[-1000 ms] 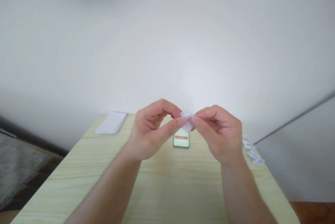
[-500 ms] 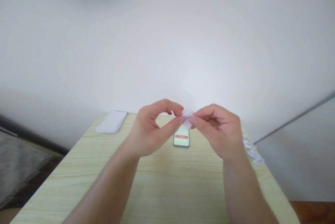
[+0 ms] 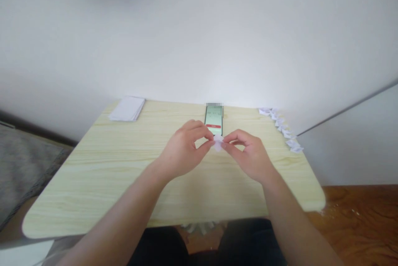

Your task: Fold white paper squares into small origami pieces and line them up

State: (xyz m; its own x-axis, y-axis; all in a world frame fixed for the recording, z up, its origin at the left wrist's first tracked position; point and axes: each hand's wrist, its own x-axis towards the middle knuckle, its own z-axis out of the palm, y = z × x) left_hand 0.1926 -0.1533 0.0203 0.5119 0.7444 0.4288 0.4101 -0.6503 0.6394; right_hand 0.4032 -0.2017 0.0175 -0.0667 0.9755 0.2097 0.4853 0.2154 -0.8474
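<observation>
Between my two hands is a small piece of folded white paper point(image 3: 218, 143), held over the middle of the table. My left hand point(image 3: 189, 145) pinches its left edge between thumb and fingers. On the opposite edge, my right hand point(image 3: 245, 152) grips it the same way. The exact folds are too small to make out. Just beyond the paper lies a phone point(image 3: 213, 117) with a lit screen and a red button.
A stack of white paper sheets point(image 3: 128, 108) lies at the table's back left. Several folded white paper pieces point(image 3: 281, 128) line the right edge. The pale wood table point(image 3: 124, 174) backs onto a white wall point(image 3: 199, 42).
The view has tilted down, showing more of the table, the row of folded pieces and my legs. Both hands hold the folded paper lower in front of the phone.
</observation>
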